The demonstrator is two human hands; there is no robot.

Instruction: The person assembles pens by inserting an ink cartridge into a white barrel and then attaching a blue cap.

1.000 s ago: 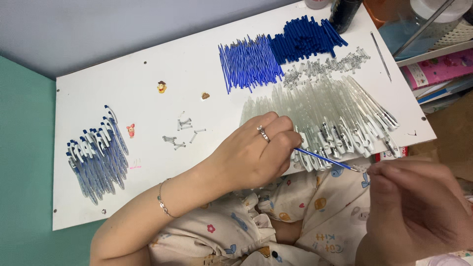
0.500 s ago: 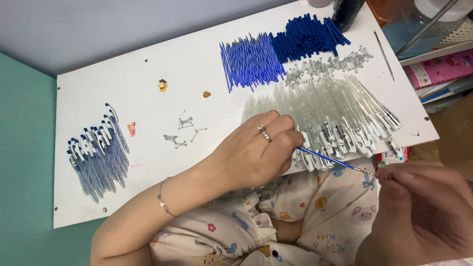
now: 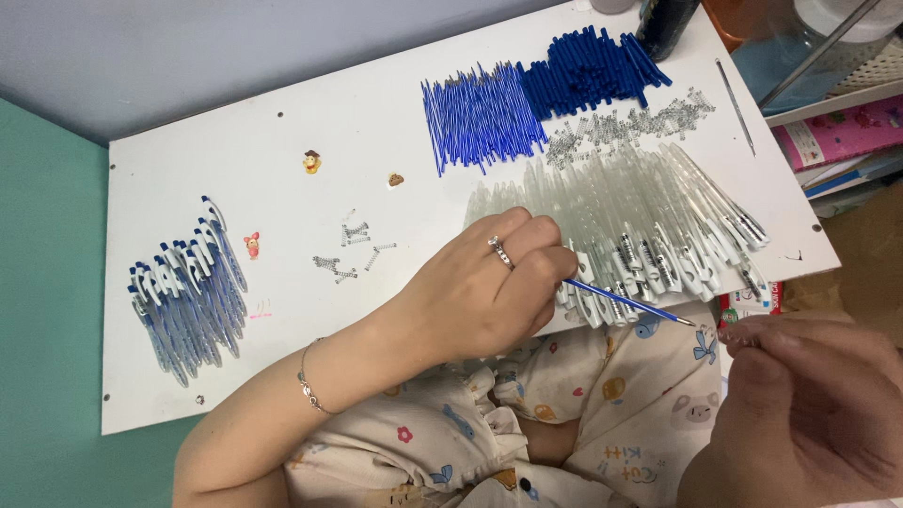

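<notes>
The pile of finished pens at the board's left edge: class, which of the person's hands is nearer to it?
Left. The left hand lies over the white board, across from the pile of finished pens. The right hand is off the board, at the lower right, far from it.

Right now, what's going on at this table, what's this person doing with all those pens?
A person is putting ballpoint pens together by hand. The left hand holds a blue ink refill, its tip pointing toward the right hand, which pinches a small spring. On the white board lie clear pen barrels, more blue refills, dark blue caps, loose springs and, at the left, a pile of finished pens.
</notes>
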